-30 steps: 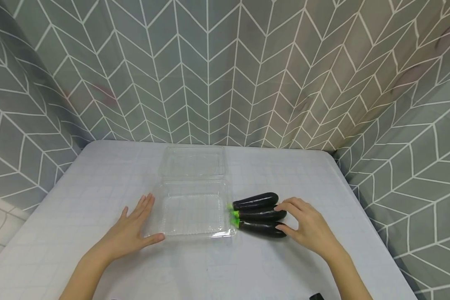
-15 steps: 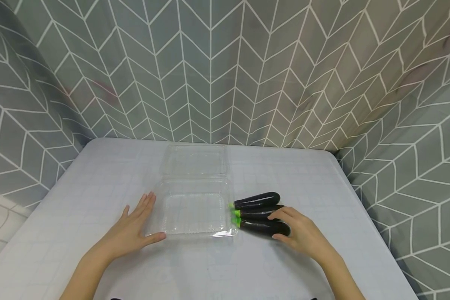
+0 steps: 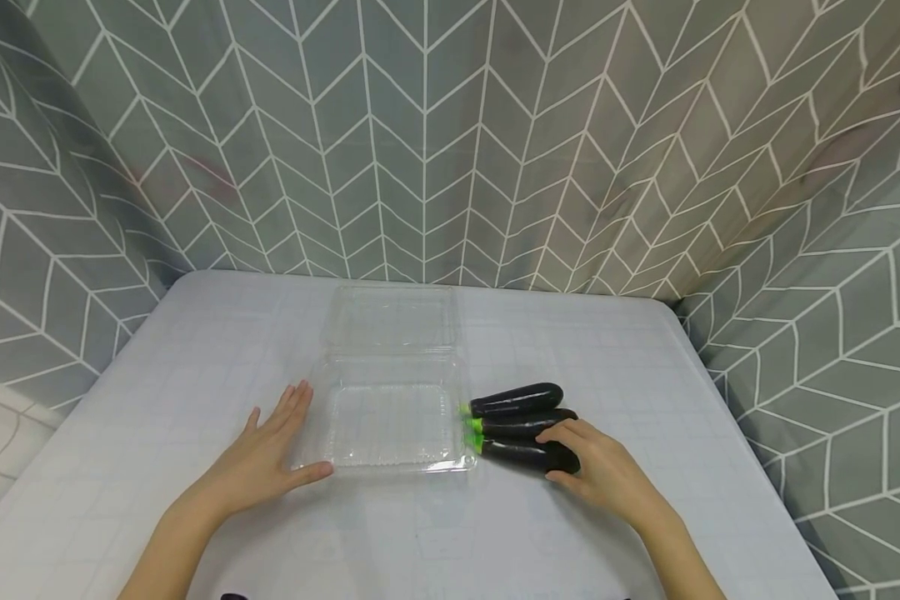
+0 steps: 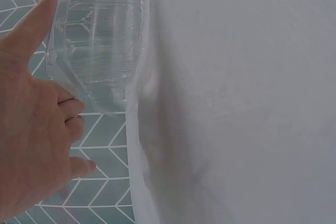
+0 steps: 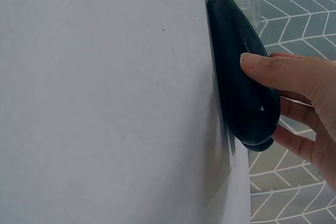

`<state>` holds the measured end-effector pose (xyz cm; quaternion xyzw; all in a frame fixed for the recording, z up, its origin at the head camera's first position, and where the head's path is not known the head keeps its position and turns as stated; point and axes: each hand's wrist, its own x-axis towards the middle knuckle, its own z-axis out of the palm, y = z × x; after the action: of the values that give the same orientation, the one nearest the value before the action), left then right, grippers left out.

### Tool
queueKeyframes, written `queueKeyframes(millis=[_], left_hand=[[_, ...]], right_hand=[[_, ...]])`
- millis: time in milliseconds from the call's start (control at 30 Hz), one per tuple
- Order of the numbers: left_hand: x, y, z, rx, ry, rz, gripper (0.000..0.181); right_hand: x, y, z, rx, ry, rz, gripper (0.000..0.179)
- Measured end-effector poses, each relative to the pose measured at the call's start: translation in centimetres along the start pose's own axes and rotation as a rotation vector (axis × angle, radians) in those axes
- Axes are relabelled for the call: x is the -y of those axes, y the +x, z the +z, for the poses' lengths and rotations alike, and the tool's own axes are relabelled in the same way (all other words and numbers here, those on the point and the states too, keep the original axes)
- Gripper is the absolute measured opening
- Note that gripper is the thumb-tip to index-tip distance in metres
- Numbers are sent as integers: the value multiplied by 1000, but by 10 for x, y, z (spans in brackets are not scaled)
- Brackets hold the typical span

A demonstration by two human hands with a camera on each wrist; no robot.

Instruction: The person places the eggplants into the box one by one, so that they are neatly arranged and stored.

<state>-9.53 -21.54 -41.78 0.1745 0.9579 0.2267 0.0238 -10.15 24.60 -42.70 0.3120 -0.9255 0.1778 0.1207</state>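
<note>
Three dark, glossy eggplants with green caps lie side by side in the head view: a back one (image 3: 517, 400), a middle one (image 3: 523, 423) and a front one (image 3: 516, 452). My right hand (image 3: 603, 471) grips the blunt end of the front eggplant, its thumb (image 5: 268, 69) on the near side and fingers over the far side. A clear plastic clamshell container (image 3: 390, 425) lies unfolded left of the caps, its lid (image 3: 393, 318) laid back. Spread along the container's left side, my left hand (image 3: 258, 467) has straight fingers and thumb, touching or very near its rim.
A white-covered table (image 3: 435, 542) carries everything. Patterned grey curtains (image 3: 420, 142) surround its back and sides. Small dark objects (image 3: 233, 597) peek in at the bottom edge of the head view.
My right hand has shifted slightly left and nearer, from over the middle and front eggplants onto the front one, and now grips it. My left hand and the container stay put.
</note>
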Motion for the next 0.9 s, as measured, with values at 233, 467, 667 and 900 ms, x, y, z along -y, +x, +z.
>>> queueKeyframes(millis=[233,467,667,900], left_hand=[[-1,0,-1,0,-10,5,109],[-1,0,-1,3,-19,9,109],[-1,0,-1,5,-22,7,109],[-1,-1,-1,4,-25,4,109]], right_hand=[[1,0,0,14,-19,8,52],[5,-1,1,60,-22,52,54],[5,-3,1,44,-14,42,54],[7,-6,-5,23,-15,22,55]])
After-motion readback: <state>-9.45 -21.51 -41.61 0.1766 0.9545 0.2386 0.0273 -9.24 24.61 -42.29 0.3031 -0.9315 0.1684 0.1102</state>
